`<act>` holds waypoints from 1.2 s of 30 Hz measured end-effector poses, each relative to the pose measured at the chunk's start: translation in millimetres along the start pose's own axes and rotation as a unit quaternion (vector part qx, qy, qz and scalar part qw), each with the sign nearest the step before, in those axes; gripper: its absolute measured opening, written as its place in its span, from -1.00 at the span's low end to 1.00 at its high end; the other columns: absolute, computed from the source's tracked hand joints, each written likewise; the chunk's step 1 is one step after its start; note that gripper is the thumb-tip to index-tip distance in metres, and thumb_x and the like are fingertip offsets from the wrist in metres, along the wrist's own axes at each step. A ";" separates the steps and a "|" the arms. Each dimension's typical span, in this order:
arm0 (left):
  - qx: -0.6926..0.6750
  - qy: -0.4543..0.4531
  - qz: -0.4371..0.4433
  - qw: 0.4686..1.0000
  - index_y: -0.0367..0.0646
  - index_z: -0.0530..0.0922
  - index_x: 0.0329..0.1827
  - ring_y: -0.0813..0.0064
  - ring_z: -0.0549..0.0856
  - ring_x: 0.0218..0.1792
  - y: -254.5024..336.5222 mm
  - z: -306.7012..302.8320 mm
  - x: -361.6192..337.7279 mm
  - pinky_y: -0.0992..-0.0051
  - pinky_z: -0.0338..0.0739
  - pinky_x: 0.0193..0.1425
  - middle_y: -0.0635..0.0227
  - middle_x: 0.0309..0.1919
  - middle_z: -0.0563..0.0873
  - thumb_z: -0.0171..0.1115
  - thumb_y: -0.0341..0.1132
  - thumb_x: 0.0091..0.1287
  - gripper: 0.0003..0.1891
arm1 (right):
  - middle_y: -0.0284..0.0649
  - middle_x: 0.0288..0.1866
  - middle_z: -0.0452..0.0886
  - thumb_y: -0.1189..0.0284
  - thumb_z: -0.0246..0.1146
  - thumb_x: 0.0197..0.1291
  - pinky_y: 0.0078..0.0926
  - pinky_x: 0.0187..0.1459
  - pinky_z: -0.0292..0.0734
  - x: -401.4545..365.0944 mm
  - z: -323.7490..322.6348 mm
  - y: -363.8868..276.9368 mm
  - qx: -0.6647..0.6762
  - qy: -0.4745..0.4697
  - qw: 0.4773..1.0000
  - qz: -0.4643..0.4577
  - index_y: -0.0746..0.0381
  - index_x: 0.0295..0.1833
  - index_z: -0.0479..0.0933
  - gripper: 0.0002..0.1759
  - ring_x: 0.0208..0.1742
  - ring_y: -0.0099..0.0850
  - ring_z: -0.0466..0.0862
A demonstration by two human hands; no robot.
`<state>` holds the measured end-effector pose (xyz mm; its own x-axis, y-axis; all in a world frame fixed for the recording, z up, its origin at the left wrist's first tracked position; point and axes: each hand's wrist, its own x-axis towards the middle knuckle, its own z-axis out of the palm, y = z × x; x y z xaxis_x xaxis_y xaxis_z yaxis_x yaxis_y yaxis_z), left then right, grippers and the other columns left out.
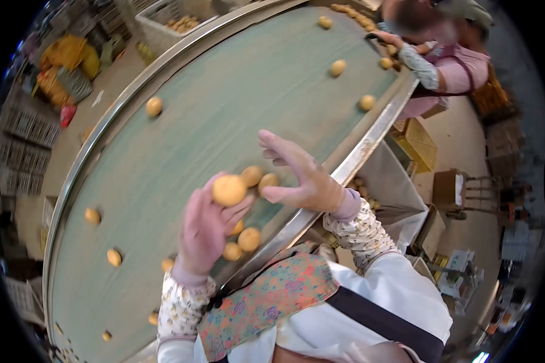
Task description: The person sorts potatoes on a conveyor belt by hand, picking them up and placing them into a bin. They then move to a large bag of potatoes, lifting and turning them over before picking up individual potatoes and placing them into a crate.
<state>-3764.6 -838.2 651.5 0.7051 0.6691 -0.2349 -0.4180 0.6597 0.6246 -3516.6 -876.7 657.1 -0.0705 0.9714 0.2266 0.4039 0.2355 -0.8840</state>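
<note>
A round yellow potato (229, 190) rests against the fingers of my left hand (204, 230), which is raised over the green belt (224, 115). My right hand (300, 175) is to its right with thumb and fingers spread, and nothing is between them. Between my hands, two potatoes (251, 176) lie close together near the right thumb. Several more, among them a potato (249, 239), sit beside my left hand near the belt's metal edge (297, 230). Both hands appear to wear thin pale gloves.
Single potatoes (154, 106) are scattered over the belt. A co-worker (454, 72) reaches over the far right edge. Below the rim are a white-lined bin (393, 175) and a yellow crate (416, 145). A white crate (163, 21) stands beyond the far rim.
</note>
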 end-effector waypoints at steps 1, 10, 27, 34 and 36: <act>-0.010 -0.012 -0.017 1.000 -0.22 0.06 0.66 0.14 0.55 0.41 0.5 0.2 4.4 0.25 0.37 0.52 0.03 0.46 0.47 -0.25 0.13 0.66 -0.28 | -0.06 0.45 0.46 0.41 0.53 0.12 -0.27 0.38 0.48 -0.9 9.8 -11.6 0.037 -0.037 0.998 0.035 0.27 0.63 0.18 0.00 0.37 -0.25 0.56; 0.164 -0.039 0.028 0.985 -0.23 0.21 0.61 0.37 0.62 0.21 -5.7 0.3 -4.1 0.39 0.40 0.42 0.18 0.28 0.60 -0.01 -0.05 0.63 -0.38 | -0.23 -0.07 0.74 -0.03 0.05 0.57 -0.60 -0.17 0.58 -4.2 9.0 13.6 0.484 -0.067 0.854 0.180 0.33 0.54 0.30 -0.27 -0.21 -0.55 0.66; 0.322 0.104 -0.061 0.939 -0.20 0.38 0.52 0.68 0.61 -0.20 -46.3 -47.8 -52.9 0.66 0.52 -0.15 0.34 -0.03 0.71 0.16 -0.33 0.56 -0.50 | 0.03 0.41 0.49 0.19 0.49 0.08 0.04 0.47 0.26 -28.4 -50.4 52.0 -0.376 0.027 0.926 -0.020 0.15 0.44 0.46 -0.22 0.46 0.01 0.45; 0.355 0.126 -0.029 0.926 -0.22 0.42 0.49 0.64 0.65 -0.11 -48.5 -54.5 -57.5 0.62 0.57 -0.05 0.32 0.04 0.70 0.18 -0.38 0.54 -0.53 | -0.08 0.32 0.52 0.35 0.42 0.06 -0.11 0.27 0.46 -12.2 -46.5 68.1 -0.386 -0.181 0.899 0.101 -0.14 0.34 0.57 -0.37 0.30 -0.05 0.56; 0.417 0.141 0.063 0.896 -0.23 0.43 0.47 0.57 0.67 -0.08 -42.8 -57.8 -58.9 0.56 0.59 -0.04 0.29 0.05 0.71 0.19 -0.38 0.52 -0.53 | -0.13 0.29 0.54 0.38 0.35 0.25 -0.20 0.22 0.53 -2.5 -44.5 88.0 -0.383 -0.080 0.913 0.114 -0.03 0.42 0.49 -0.41 0.26 -0.16 0.60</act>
<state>-3821.4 -886.0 595.6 0.4604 0.8579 -0.2284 0.1712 0.1666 0.9710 -3440.3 -859.7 597.0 -0.0122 0.9990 -0.0438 0.9398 -0.0035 -0.3418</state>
